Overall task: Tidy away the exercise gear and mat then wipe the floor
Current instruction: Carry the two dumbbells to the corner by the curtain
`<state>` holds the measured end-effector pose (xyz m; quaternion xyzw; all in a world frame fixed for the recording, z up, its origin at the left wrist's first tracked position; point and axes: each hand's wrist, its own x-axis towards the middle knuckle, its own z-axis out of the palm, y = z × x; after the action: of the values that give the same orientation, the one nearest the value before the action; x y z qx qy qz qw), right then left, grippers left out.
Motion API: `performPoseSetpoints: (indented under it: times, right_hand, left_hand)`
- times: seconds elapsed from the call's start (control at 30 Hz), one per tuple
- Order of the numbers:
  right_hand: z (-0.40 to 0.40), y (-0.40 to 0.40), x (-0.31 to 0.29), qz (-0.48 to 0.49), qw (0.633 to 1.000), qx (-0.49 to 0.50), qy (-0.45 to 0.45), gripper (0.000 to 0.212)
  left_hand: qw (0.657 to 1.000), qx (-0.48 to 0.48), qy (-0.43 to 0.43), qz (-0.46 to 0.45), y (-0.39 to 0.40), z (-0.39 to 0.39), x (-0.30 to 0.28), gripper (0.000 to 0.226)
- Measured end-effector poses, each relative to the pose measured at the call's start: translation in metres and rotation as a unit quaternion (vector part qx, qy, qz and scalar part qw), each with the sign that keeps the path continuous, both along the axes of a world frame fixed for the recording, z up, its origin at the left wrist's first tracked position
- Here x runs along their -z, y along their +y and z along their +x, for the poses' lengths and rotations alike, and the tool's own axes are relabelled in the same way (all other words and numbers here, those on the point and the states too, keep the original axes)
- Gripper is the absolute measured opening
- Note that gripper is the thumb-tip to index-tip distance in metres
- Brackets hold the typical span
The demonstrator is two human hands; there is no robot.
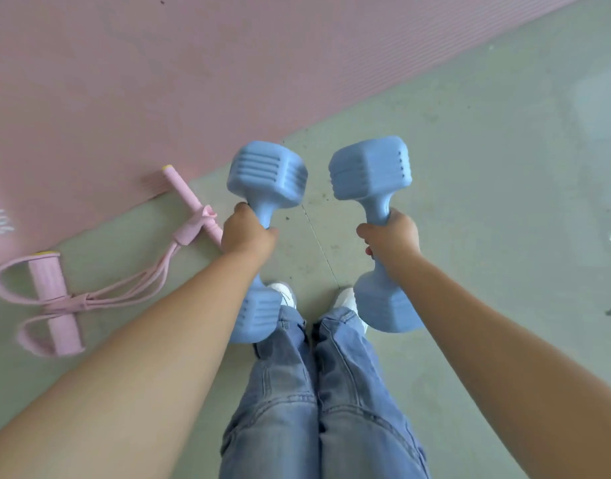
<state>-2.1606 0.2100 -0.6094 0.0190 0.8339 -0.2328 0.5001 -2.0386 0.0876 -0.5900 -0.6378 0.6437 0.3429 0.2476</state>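
A pink resistance pull-rope with foam foot bar and foam handle bar [90, 292] lies on the grey-green smooth floor [487, 202] at far left, its handle tip overlapping the edge of the pink ribbed foam exercise mat [159, 81], which fills the upper left and ends in a diagonal border running up to the right. The left hand [247, 236] is wrapped round the grip of a pale blue plastic dumbbell [266, 174], held above the floor (its lower head sits over the jeans [297, 392]). White shoes [285, 293] stand at centre. The right hand [392, 238] curls round the grip of a second pale blue plastic dumbbell [369, 167], apart from the first. Bare floor stretches rightward to the frame edge.
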Motion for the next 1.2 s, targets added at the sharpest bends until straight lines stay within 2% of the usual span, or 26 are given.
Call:
performPoseSetpoints:
  times: [0.2, 0.33, 0.43, 0.53, 0.63, 0.73, 0.9, 1.0, 1.1, 1.2]
  right_hand:
    - [-0.021, 0.065, -0.149, 0.041, 0.999, 0.034, 0.002, 0.027]
    - [-0.042, 0.113, -0.249, 0.051, 0.992, 0.112, 0.008, 0.028]
    - [-0.067, 0.145, -0.302, 0.041, 0.982, 0.182, 0.018, 0.028]
    - [-0.103, 0.181, -0.336, 0.040, 0.971, 0.235, 0.024, 0.025]
    - [-0.154, 0.218, -0.356, 0.039, 0.962, 0.268, 0.024, 0.015]
    - [-0.214, 0.261, -0.370, 0.042, 0.955, 0.294, 0.024, 0.017]
    - [-0.321, 0.331, -0.394, 0.041, 0.953, 0.300, 0.019, 0.005]
    - [-0.390, 0.361, -0.407, 0.053, 0.954, 0.294, 0.034, 0.005]
    - [-0.465, 0.379, -0.415, 0.064, 0.954, 0.289, 0.038, 0.005]
    - [-0.542, 0.387, -0.417, 0.064, 0.956, 0.285, 0.035, 0.004]
  left_hand:
    - [0.994, 0.104, 0.010, 0.012, 0.045, -0.046, -0.143, 0.034]
    - [0.980, 0.193, 0.031, 0.036, 0.079, -0.093, -0.238, 0.030]
    - [0.962, 0.269, 0.038, 0.026, 0.100, -0.136, -0.291, 0.014]
    - [0.944, 0.328, 0.046, 0.006, 0.127, -0.190, -0.329, 0.017]
    - [0.927, 0.372, 0.048, -0.012, 0.155, -0.249, -0.355, 0.014]
    - [0.913, 0.406, 0.035, -0.014, 0.189, -0.313, -0.375, 0.014]
    - [0.885, 0.465, 0.007, -0.004, 0.253, -0.425, -0.397, 0.011]
    - [0.875, 0.485, 0.000, 0.001, 0.285, -0.492, -0.402, 0.026]
    - [0.863, 0.504, -0.004, 0.011, 0.306, -0.564, -0.400, 0.009]
    - [0.857, 0.514, -0.005, 0.023, 0.316, -0.646, -0.396, 0.026]
